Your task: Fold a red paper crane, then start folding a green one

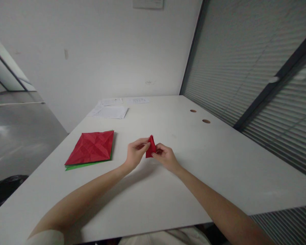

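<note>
A small piece of folded red paper (150, 148) is held up above the white table, between my two hands. My left hand (137, 152) pinches its upper left side between thumb and fingers. Lower down on the right edge, my right hand (165, 156) grips the same paper with thumb and fingertips. Several thin layers show at the top of the fold. To the left lies a stack of creased square sheets, with a red sheet (93, 147) on top and green paper (88, 165) showing beneath it.
White printed papers (112, 112) lie at the table's far left, near the wall. Two round holes, one of them a cable hole (206, 121), pierce the white table (193, 190) by the blinds (244, 68). A black plastic bag (6, 190) stands beyond the left edge.
</note>
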A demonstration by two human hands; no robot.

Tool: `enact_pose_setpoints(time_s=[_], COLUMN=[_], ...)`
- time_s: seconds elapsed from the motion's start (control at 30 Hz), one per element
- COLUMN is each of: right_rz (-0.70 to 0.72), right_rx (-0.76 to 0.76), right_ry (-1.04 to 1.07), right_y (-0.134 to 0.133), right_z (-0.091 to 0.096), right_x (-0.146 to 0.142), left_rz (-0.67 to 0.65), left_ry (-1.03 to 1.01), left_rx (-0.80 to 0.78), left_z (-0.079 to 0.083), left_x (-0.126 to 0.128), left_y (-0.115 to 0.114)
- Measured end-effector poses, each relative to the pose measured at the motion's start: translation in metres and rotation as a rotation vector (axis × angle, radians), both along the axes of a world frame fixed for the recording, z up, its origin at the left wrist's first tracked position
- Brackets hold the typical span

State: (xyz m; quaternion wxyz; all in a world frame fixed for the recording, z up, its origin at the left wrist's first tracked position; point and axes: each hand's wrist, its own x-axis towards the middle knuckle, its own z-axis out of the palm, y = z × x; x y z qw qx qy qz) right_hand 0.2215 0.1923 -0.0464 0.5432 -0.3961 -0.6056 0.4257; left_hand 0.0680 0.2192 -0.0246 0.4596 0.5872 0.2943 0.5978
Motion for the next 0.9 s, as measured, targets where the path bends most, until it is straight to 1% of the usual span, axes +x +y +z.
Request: enact_pose_setpoints(time_s=[0.1, 0.3, 0.47, 0.7, 0.83, 0.9], right_rz=[0.003, -0.004, -0.005, 0.012, 0.014, 0.016], right_rx=[0.008, 0.050, 0.100, 0.110, 0.097, 0.094], right_ry=[-0.013, -0.059, -0.100, -0.089, -0.098, -0.104], right_y=[-0.0006, -0.0013, -0.0017, -0.0042, -0.0056, -0.0056], right_z=[0.0016, 0.0007, -0.0018, 0.0021, 0.0048, 0.0046], right_x=[-0.0001, -0.0008, -0.0007, -0.0020, -0.0028, -0.0025], left_rz=[0.038, -0.001, 0.020, 0.007, -0.042, -0.100], left_ry=[-0.002, -0.024, -0.041, -0.102, -0.165, -0.156], left_rx=[-0.016, -0.057, -0.119, -0.158, -0.156, -0.203], left_z=[0.0019, 0.0048, 0.0091, 0.0072, 0.0089, 0.0101], left_x=[0.0000, -0.0008, -0.0015, -0.0018, -0.0028, -0.0038], left_y=[0.0001, 0.0027, 0.0042, 0.0058, 0.0061, 0.0069])
